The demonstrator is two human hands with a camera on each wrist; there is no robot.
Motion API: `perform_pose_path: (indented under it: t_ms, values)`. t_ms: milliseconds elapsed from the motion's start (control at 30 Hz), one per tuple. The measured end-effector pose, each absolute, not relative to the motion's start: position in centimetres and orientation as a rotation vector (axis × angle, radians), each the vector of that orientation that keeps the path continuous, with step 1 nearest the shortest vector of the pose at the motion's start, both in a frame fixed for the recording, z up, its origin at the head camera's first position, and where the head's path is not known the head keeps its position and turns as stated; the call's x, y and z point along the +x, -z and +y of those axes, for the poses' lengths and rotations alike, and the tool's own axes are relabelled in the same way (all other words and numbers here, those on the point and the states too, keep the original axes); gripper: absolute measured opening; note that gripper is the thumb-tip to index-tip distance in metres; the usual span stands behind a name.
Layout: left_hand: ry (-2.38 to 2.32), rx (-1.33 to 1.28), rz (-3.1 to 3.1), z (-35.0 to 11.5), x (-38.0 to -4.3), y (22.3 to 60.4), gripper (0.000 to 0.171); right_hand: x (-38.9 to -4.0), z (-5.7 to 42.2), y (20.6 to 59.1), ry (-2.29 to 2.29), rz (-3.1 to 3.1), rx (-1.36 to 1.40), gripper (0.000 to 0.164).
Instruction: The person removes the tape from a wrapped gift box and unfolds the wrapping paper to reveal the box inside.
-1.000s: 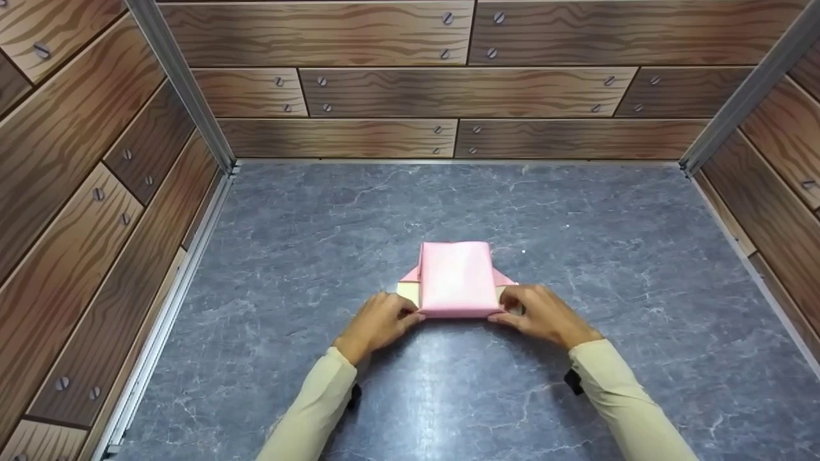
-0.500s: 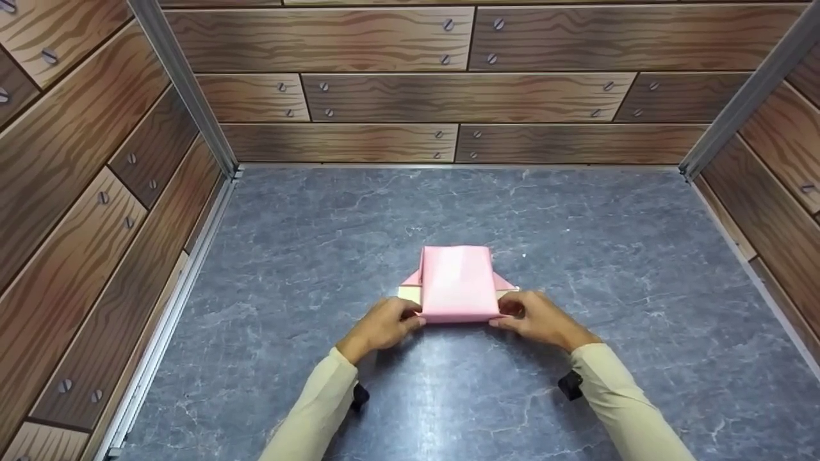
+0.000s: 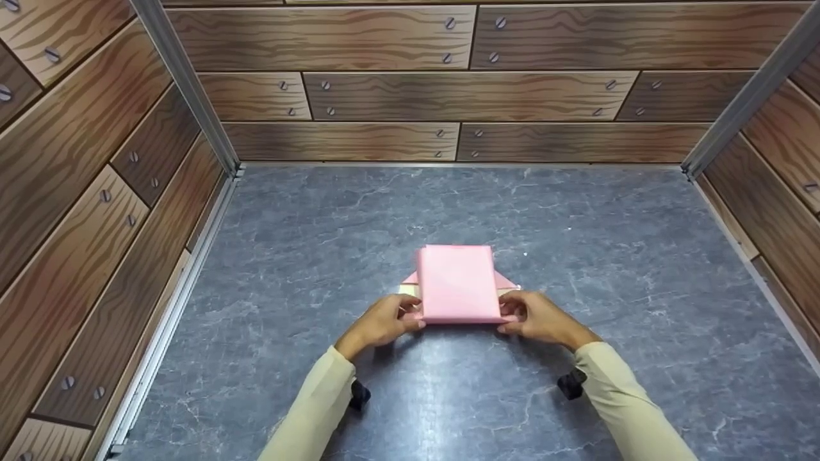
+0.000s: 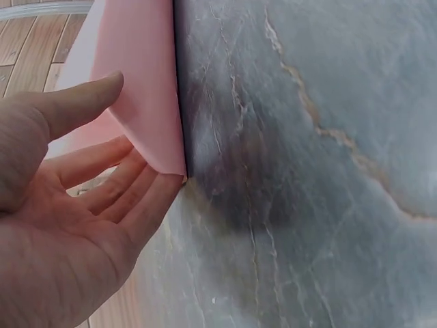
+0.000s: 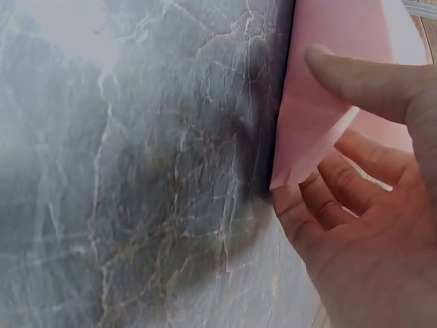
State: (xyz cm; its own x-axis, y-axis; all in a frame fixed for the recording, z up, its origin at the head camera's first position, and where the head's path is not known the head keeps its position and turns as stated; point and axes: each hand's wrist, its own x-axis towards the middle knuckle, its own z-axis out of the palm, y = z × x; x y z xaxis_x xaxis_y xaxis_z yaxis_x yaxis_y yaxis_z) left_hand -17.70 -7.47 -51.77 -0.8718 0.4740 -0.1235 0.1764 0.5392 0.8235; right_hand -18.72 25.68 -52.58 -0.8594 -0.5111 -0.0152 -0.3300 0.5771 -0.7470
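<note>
A box-shaped parcel wrapped in pink paper (image 3: 459, 285) lies on the table in the head view. Folded side flaps stick out left and right, showing some pale yellow inner side. My left hand (image 3: 383, 319) is at the near left corner, its thumb on the front of the paper flap (image 4: 147, 102) and its fingers behind it. At the near right corner, my right hand (image 3: 541, 317) holds the matching flap (image 5: 311, 123) between thumb and fingers in the same way. The paper hides whatever is inside.
The grey marbled tabletop (image 3: 320, 218) spreads around the parcel. Wood-patterned panels (image 3: 384, 96) stand at the back and both sides, joined by metal rails (image 3: 186, 83). A dark wrist device (image 3: 570, 384) sits under the right sleeve, another (image 3: 360, 395) under the left.
Both thumbs have shifted slightly outward from the near corners, and more of the pink side flaps shows between the fingers. The parcel's left edge has spread a little, showing a second layer.
</note>
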Motion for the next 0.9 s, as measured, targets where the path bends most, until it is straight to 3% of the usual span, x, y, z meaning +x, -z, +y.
perform_pose_path:
  t_ms: [233,533,767,900]
  values:
    - [-1.368,0.511,2.422,-7.9,-17.6,52.2,0.057,-18.4,26.0,52.6,1.161,2.562,-0.709,0.045]
    - [-1.443,0.682,2.356,-9.0,-17.0,52.5,0.018,-17.5,26.4,52.4,1.217,2.465,-0.664,0.032]
    - [-1.307,0.739,2.399,-9.5,-16.3,52.3,0.023,-17.1,27.0,52.2,1.16,2.509,-0.753,0.027]
    - [-1.186,0.747,2.469,-9.3,-15.9,52.0,0.02,-16.9,27.0,52.3,1.13,2.571,-0.749,0.016]
